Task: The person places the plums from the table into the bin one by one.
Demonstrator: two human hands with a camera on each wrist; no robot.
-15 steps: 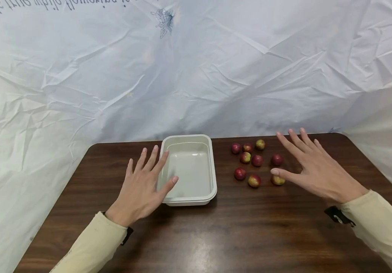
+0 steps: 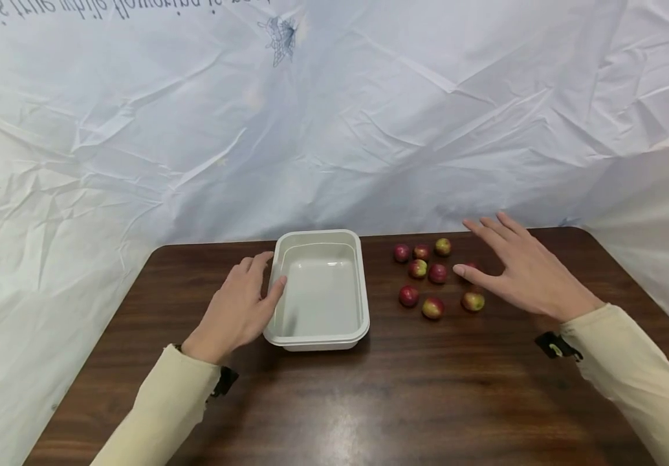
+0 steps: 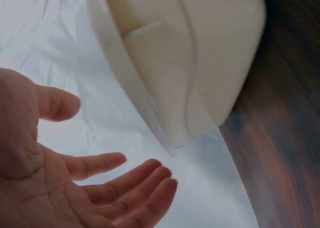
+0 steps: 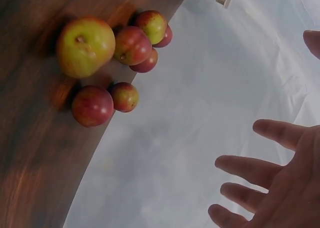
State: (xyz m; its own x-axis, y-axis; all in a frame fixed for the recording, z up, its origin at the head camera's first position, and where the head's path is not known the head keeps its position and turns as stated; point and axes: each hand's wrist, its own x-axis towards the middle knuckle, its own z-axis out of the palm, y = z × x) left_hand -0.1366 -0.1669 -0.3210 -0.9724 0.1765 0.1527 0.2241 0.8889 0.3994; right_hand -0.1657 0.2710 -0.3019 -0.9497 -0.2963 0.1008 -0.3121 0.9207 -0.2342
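Observation:
A white rectangular plastic container (image 2: 321,294) stands on the table, its inside bare. My left hand (image 2: 234,314) is at the container's left side, thumb over the rim and the other fingers outside it. In the left wrist view those fingers (image 3: 145,183) are slightly bent, with a gap to the container wall. Right of the container lie several small red and yellow-green apples (image 2: 433,309). Over the right side of this group hovers my right hand (image 2: 523,275), fingers spread and holding nothing. Its thumb partly hides a dark red apple (image 2: 471,266).
The dark brown wooden table (image 2: 334,401) has rounded far corners. A creased white sheet (image 2: 369,129) with a butterfly print and lettering hangs right behind its far edge and along both sides. Black bands circle both wrists below the beige sleeves.
My left hand has lowered to the container's left rim, its fingers drawn together and bent more. The right hand has shifted slightly left and away from me. Container and apples lie as before.

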